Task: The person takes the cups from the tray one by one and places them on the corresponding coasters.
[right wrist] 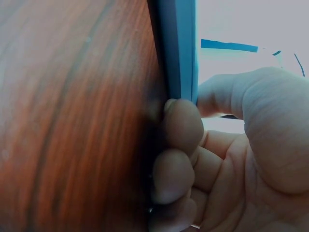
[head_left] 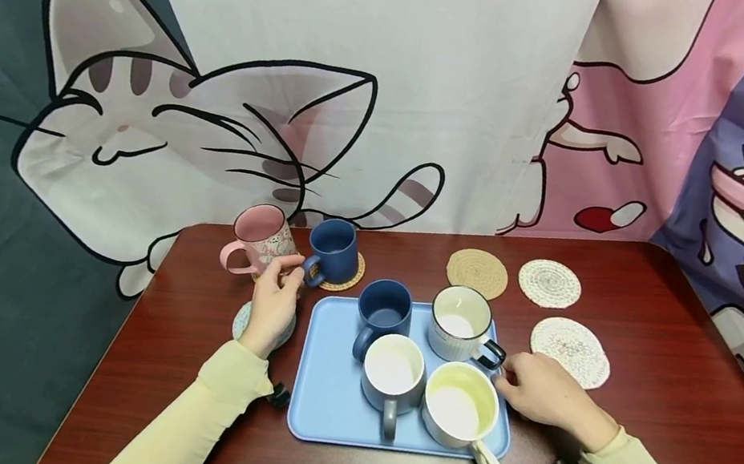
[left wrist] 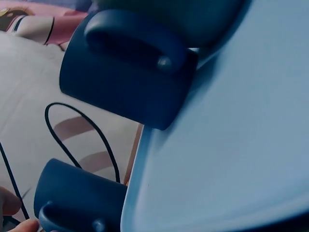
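My left hand [head_left: 272, 301] is between a pink floral mug [head_left: 263, 237] and a dark blue mug [head_left: 334, 250], its fingertips right at the blue mug's handle. In the left wrist view, a gap shows between finger and thumb beside this blue mug [left wrist: 79, 195]. My right hand [head_left: 540, 390] grips the right edge of a light blue tray [head_left: 321, 386], thumb above and fingers curled beneath the rim [right wrist: 186, 53]. On the tray stand another dark blue mug [head_left: 384, 311], a grey mug [head_left: 393, 373], a ribbed black-handled mug [head_left: 460, 323] and a cream mug with yellowish inside [head_left: 461, 406].
A tan woven coaster [head_left: 351, 281] lies under the rear blue mug. A pale blue coaster [head_left: 241, 318] is partly hidden beneath my left hand. At the right lie a tan coaster [head_left: 477, 273], a white coaster [head_left: 550, 284] and a speckled coaster [head_left: 572, 351]. A printed cloth [head_left: 492, 121] hangs behind.
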Motion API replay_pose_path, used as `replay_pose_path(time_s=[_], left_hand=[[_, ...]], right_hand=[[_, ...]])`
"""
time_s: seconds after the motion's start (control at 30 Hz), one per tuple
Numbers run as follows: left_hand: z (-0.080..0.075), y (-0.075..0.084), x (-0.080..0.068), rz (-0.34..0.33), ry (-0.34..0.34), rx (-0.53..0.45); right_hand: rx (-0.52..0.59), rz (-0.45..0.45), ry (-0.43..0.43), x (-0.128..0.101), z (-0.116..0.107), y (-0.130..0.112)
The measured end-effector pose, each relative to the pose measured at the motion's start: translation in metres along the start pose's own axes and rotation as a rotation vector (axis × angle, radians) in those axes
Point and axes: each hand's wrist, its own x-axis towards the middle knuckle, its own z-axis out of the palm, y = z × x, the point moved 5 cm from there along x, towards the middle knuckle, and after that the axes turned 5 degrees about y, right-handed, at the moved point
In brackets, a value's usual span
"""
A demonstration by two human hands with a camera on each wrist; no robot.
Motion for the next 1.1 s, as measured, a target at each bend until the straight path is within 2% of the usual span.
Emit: replay_pose_path(time_s=[0.13,0.3,0.5,0.77,0.93,1.1], left_hand=[[-0.004,0.009,-0.009,0.079,0.061,0.03],[-0.003,0.018,-0.021,0.122,0.048,0.015],[0.006,0.022,-0.039,0.118,-0.082,-0.018],[0.023,0.022,-0.062,0.053,-0.263,0.039],[0.035,0.021,-0.076,0.009,-0.376,0.042],[0.044,0.017,-0.087,-0.037,-0.428,0.058]], right_hand=[[0.0,-0.004,-0.001,0.0,0.001,0.0],[0.002,-0.001,-0.002,0.001,0.001,0.0],[-0.002,-0.01,0.006,0.002,0.002,0.001],[-0.004,-0.013,0.027,-0.001,0.004,0.001],[-0.009,-0.009,0.037,-0.002,0.003,0.001],[-0.013,-0.002,0.042,-0.004,0.003,0.002]])
